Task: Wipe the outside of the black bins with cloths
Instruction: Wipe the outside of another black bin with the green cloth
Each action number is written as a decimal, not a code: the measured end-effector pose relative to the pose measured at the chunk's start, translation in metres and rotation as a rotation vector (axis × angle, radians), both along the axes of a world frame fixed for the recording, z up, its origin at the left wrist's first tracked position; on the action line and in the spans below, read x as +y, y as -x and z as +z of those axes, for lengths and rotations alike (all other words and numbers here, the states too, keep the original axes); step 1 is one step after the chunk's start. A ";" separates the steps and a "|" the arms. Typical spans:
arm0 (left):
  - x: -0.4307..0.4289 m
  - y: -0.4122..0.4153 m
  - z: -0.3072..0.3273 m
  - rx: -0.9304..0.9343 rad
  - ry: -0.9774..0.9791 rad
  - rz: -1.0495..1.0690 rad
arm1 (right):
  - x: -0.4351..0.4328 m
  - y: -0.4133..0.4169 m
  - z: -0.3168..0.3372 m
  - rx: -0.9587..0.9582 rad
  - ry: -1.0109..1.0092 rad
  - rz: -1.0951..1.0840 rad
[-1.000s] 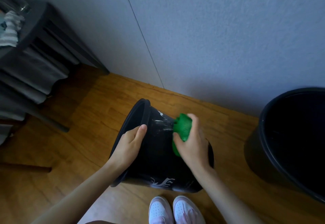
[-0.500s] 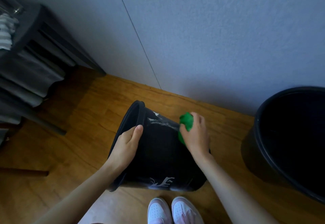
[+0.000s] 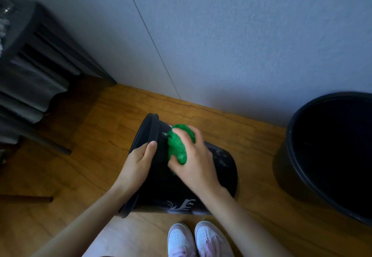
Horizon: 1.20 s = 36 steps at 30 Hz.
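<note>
The smaller black bin (image 3: 161, 188) lies tipped over on the wooden floor (image 3: 90, 146) right in front of my shoes (image 3: 180, 240). Its open mouth is turned to the left and away from me, and its base points to the right. A pale, antler-like print (image 3: 184, 205) shows on the side nearest my feet. My right hand (image 3: 197, 164) has the green cloth (image 3: 178, 146) bunched up in it. The fingers are curled round the wad and the thumb is tucked against its lower end, so the cloth is pressed onto the bin's upper outside wall just below the rim. Faint pale streaks show on the black surface beside the cloth. My left hand (image 3: 136, 166) grips the rim on the side nearest me. The thumb lies flat along the outer wall and the other fingers are bent over the lip, so their tips are hidden from me. The two hands sit close together on the bin, almost touching. Off to my right, well apart from this one, the larger black bin (image 3: 281, 168) stands upright near the grey-blue wall (image 3: 241, 45), its inside dark. To my left a dark piece of slatted furniture (image 3: 40, 65) stands against the same wall.
</note>
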<state>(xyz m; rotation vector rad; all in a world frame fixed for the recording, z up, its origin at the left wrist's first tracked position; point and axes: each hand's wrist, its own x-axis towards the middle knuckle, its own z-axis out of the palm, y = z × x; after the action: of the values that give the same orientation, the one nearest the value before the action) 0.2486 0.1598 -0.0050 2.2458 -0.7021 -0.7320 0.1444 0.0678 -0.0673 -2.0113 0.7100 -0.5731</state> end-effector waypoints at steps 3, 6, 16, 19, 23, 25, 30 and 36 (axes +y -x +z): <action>0.003 0.000 -0.001 0.015 0.003 0.029 | -0.030 0.007 -0.025 0.181 -0.072 -0.083; 0.003 -0.001 -0.001 0.028 -0.008 0.037 | -0.060 0.024 -0.060 0.377 -0.194 -0.183; 0.002 -0.001 -0.002 0.024 -0.002 0.003 | -0.038 0.065 -0.060 0.393 -0.139 -0.175; 0.003 0.001 -0.003 -0.001 -0.004 -0.037 | -0.015 0.050 -0.035 0.248 -0.049 -0.096; 0.004 0.003 -0.004 0.000 -0.024 -0.075 | -0.019 0.027 -0.024 0.137 -0.022 -0.071; 0.004 0.003 -0.003 -0.003 -0.014 -0.070 | -0.035 0.021 -0.034 0.210 -0.065 -0.101; 0.007 0.001 -0.002 -0.009 0.017 -0.076 | -0.081 0.052 -0.090 0.587 -0.265 -0.171; 0.004 -0.001 -0.001 0.002 0.005 -0.075 | -0.057 0.087 -0.082 0.476 -0.224 -0.142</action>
<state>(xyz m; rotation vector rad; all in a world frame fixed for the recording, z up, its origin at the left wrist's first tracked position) 0.2493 0.1639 -0.0063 2.2237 -0.7900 -0.7681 0.0578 0.0104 -0.1493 -1.9080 1.1552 -0.0795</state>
